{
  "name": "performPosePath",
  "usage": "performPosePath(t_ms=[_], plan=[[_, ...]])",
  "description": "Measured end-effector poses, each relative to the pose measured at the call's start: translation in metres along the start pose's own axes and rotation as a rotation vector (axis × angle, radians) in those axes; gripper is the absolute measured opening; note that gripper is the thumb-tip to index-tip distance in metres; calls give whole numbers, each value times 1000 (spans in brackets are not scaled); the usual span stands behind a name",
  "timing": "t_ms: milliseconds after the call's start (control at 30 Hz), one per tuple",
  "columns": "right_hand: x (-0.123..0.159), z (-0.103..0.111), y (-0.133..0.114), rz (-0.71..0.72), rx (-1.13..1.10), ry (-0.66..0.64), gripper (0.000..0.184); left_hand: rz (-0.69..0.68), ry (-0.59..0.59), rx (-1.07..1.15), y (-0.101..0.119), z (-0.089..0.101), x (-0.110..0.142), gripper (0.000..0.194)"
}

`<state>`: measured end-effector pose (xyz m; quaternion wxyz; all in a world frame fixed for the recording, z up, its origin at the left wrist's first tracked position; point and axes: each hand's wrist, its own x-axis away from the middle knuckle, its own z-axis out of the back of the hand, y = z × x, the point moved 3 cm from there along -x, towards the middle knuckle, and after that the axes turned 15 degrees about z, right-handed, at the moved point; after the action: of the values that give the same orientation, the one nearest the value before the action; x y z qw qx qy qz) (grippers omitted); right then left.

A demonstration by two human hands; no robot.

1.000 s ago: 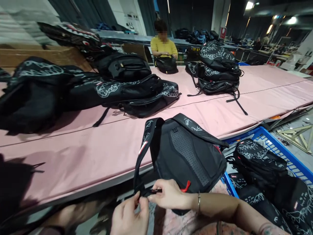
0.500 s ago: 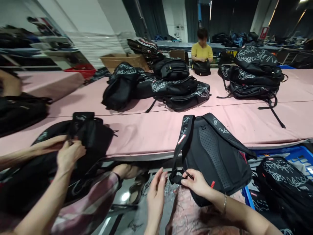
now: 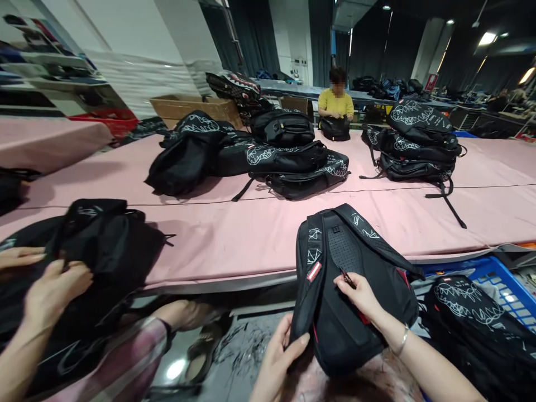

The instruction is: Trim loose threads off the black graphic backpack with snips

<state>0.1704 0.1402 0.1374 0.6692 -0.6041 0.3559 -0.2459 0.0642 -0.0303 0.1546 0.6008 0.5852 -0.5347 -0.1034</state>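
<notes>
One backpack [image 3: 372,312], long axis and top toward worktop [image 3: 234,234], left hand [image 3: 278,357] now gripping strap [image 3: 305,307], right hand [image 3: 358,296] holding dark tool [image 3: 347,279]

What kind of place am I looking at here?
Most likely a bag workshop or small factory: black backpacks lie heaped on a long pink-covered table, more fill a blue crate, and a person in yellow across the table also handles a black bag.
</notes>
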Motion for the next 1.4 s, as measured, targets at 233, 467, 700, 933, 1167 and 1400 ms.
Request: performPosePath(t_ms=[233, 467, 700, 933, 1167, 1400], plan=[[-8, -49, 9, -215, -232, -143, 44, 167, -188, -117, -19, -10, 1, 43], [-3, -48, 9, 139, 215, -135, 23, 117, 65, 176, 11, 8, -28, 48], [-30, -16, -6, 498, 467, -218, 13, 147, -67, 289, 2, 21, -28, 58], [-71, -37, -11, 797, 577, -526, 14, 77, -87, 280, 8, 42, -20, 59], [-91, -50, -15, 874, 540, -711, 17, 11, -217, 349, 11, 49, -24, 53], [-104, -61, -15, 904, 492, -822, 18, 16, -291, 382, 8, 54, -30, 49]])
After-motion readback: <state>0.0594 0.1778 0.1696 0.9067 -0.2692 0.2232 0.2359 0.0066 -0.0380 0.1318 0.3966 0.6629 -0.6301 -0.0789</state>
